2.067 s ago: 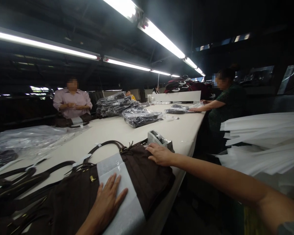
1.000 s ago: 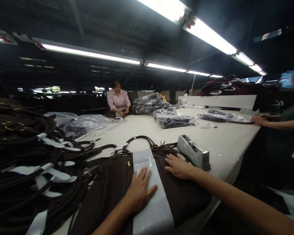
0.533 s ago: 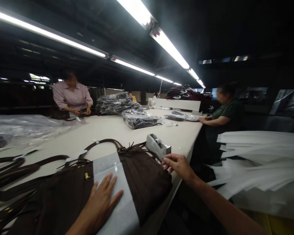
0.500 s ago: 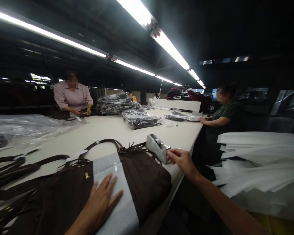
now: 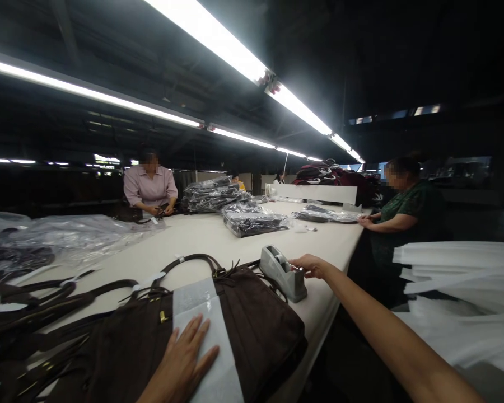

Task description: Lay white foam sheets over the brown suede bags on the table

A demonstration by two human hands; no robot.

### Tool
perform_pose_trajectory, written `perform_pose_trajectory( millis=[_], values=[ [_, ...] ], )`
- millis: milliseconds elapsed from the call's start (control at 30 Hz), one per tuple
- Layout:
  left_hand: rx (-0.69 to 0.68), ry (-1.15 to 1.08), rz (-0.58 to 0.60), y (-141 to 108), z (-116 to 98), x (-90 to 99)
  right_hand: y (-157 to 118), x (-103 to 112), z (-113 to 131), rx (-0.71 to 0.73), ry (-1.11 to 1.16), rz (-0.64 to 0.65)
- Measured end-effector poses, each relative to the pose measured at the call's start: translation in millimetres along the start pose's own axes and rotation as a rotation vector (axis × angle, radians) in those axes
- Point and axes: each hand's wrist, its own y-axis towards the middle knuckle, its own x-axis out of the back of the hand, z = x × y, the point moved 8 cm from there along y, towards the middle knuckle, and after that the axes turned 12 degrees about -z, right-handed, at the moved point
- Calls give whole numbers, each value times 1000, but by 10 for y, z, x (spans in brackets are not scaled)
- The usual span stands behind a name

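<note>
A dark brown fabric bag [image 5: 260, 319] with brass-coloured fittings lies on the table in front of me. A whitish translucent paper strip [image 5: 197, 294] runs across its middle. My left hand [image 5: 191, 350] rests flat on that strip with fingers spread. At the bag's far right corner stands a grey tape dispenser [image 5: 292, 282]. My right hand [image 5: 313, 266] is at the dispenser's cutting end, its fingers bent together beside the tape. The fingertips are partly hidden, and whatever they pinch is too small to make out.
More brown bags with looped handles [image 5: 101, 291] lie at left, near clear plastic sheets [image 5: 75, 235]. Plastic-wrapped bags [image 5: 252, 218] are stacked farther along the table [image 5: 193, 238]. White sheets [image 5: 462, 280] hang at right. One co-worker [image 5: 151, 187] stands across, another [image 5: 403, 207] at right.
My right hand has moved from in front of the dispenser's cutting end to its far side, up against it. My left hand stays flat on the strip. The view has shifted slightly.
</note>
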Motion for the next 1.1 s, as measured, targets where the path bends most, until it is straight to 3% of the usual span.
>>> perform_pose_trajectory(
  millis=[200,367,500,667,833,1100],
  values=[
    [-3,7,-4,10,41,-51,-47,70,125,122,91,-105],
    [-12,0,-23,22,60,-71,-285,237,347,342,181,-166],
    [-35,15,-68,47,130,-156,-443,372,377,416,228,-177],
    [-70,26,-120,64,201,-235,-545,362,85,354,221,-175],
    [-59,38,-109,66,218,-246,-613,219,-247,310,203,-212],
    [-19,8,-30,32,100,-120,-676,161,-647,305,24,-405]
  ],
)
